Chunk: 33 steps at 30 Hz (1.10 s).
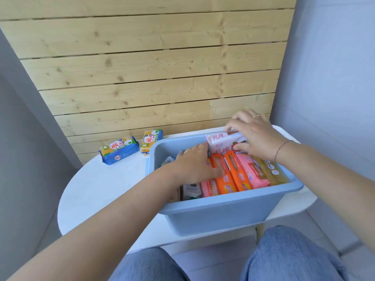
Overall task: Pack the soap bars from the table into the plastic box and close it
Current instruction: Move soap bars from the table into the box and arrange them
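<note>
grey wall [20, 138] at left; pale slatted wood panel [142, 67] behind. rounded white counter [97, 189]: two blue-and-yellow wrapped soap bars [119, 150] lie just left of the light blue plastic box [223, 218]. left hand [194, 165] flat, fingers straight, on orange wrapped soap bars [237, 173] inside. right hand [255, 134] pinches white-and-pink wrapped soap bar [222, 146], upright at the box's far wall.

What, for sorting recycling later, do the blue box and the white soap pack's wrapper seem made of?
The blue box looks like moulded plastic with a matte finish: even pale colour, smooth walls and a rounded rim. The white soap pack, pinched by the right hand, seems wrapped in thin glossy film, probably plastic: it shows a sheen and what looks like a crimped end seam.
</note>
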Available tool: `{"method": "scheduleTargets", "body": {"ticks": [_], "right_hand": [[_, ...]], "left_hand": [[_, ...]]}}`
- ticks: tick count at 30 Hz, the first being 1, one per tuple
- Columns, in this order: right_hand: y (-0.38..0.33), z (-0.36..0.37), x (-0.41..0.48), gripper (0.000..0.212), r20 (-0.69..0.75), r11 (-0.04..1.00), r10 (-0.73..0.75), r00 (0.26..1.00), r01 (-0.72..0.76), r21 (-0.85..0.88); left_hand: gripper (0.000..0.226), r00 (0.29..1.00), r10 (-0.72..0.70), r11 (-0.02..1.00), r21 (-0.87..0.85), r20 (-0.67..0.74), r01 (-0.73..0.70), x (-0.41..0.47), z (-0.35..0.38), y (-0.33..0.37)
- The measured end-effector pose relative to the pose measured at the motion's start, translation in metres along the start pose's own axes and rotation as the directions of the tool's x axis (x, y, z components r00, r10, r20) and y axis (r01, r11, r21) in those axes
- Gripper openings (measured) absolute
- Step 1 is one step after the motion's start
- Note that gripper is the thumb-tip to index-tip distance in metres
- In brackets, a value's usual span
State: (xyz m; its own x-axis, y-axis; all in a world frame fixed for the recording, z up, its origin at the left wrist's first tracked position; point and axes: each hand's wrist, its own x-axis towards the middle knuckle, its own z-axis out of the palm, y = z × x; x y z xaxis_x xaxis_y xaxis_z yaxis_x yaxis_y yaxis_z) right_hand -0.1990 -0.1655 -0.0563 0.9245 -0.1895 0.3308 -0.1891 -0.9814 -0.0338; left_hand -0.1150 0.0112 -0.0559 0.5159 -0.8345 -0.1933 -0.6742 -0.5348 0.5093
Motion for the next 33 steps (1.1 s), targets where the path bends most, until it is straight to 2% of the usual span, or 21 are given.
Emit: {"method": "scheduleTargets", "body": {"ticks": [2,4,6,8,10,14,17,19,21,23,25,27,28,29,31,33], "right_hand": [[0.004,-0.006,-0.003,0.027,-0.056,1.0,0.01,0.998,-0.011,-0.011],[0.007,-0.012,-0.007,0.017,-0.009,0.997,0.07,0.997,-0.071,-0.024],[0.01,-0.011,-0.013,0.015,0.09,0.989,0.135,0.987,-0.129,-0.069],[0.01,-0.004,-0.016,0.026,0.19,0.983,0.121,0.974,-0.091,-0.161],[0.013,-0.002,-0.015,0.038,0.255,0.981,0.118,0.96,-0.073,-0.18],[0.008,-0.006,-0.006,0.052,0.37,0.986,0.117,0.921,-0.064,-0.153],[0.002,-0.008,0.001,0.048,0.434,0.969,0.122,0.893,-0.011,-0.249],[-0.004,-0.011,0.005,0.032,0.463,0.958,0.149,0.874,-0.012,-0.285],[-0.012,-0.016,0.008,0.025,0.459,0.956,0.192,0.867,-0.06,-0.287],[-0.021,-0.019,0.008,0.025,0.411,0.959,0.213,0.887,-0.109,-0.261],[-0.031,-0.017,0.008,0.029,0.326,0.974,0.187,0.927,-0.133,-0.182],[-0.046,-0.016,0.011,0.032,0.266,0.993,0.118,0.957,-0.119,-0.011],[-0.055,-0.017,0.013,0.031,0.252,0.993,0.074,0.965,-0.096,0.075],[-0.066,-0.016,0.017,0.029,0.244,0.987,0.033,0.969,-0.07,0.145],[-0.082,-0.016,0.023,0.027,0.251,0.971,-0.014,0.968,-0.047,0.235],[-0.092,-0.012,0.026,0.025,0.269,0.961,-0.025,0.963,-0.051,0.27]], "left_hand": [[0.056,1.0,0.019,0.995,-0.098,0.017,-0.017,0.003,-0.001,0.004],[0.054,0.999,0.031,0.983,-0.182,0.036,-0.024,0.005,-0.003,0.005],[0.063,0.998,0.038,0.983,-0.18,0.044,-0.029,0.007,-0.003,0.005],[0.076,0.997,0.016,0.995,-0.104,0.079,-0.007,0.008,-0.002,0.004],[0.078,0.992,-0.009,1.0,0.004,0.128,0.009,0.009,0.001,0.006],[0.064,0.989,-0.036,0.986,0.169,0.146,0.011,0.015,0.001,0.012],[0.048,0.988,-0.039,0.972,0.237,0.151,0.002,0.019,-0.001,0.024],[0.048,0.985,-0.051,0.953,0.302,0.164,-0.002,0.018,0.0,0.03],[0.051,0.985,-0.05,0.958,0.287,0.167,0.001,0.015,-0.003,0.026],[0.043,0.997,0.034,0.992,0.121,0.074,-0.043,0.009,-0.016,0.012],[0.038,0.978,0.133,0.981,-0.118,-0.162,-0.153,0.003,-0.04,-0.011],[0.031,0.901,0.139,0.909,-0.309,-0.41,-0.281,0.0,-0.066,-0.044],[0.03,0.858,0.08,0.894,-0.344,-0.508,-0.287,0.001,-0.076,-0.065],[0.03,0.813,0.001,0.907,-0.342,-0.582,-0.246,0.006,-0.084,-0.09],[0.034,0.754,-0.155,0.956,-0.29,-0.639,-0.049,0.019,-0.094,-0.142],[0.046,0.764,-0.272,0.96,-0.217,-0.585,0.175,0.034,-0.095,-0.191]]}}
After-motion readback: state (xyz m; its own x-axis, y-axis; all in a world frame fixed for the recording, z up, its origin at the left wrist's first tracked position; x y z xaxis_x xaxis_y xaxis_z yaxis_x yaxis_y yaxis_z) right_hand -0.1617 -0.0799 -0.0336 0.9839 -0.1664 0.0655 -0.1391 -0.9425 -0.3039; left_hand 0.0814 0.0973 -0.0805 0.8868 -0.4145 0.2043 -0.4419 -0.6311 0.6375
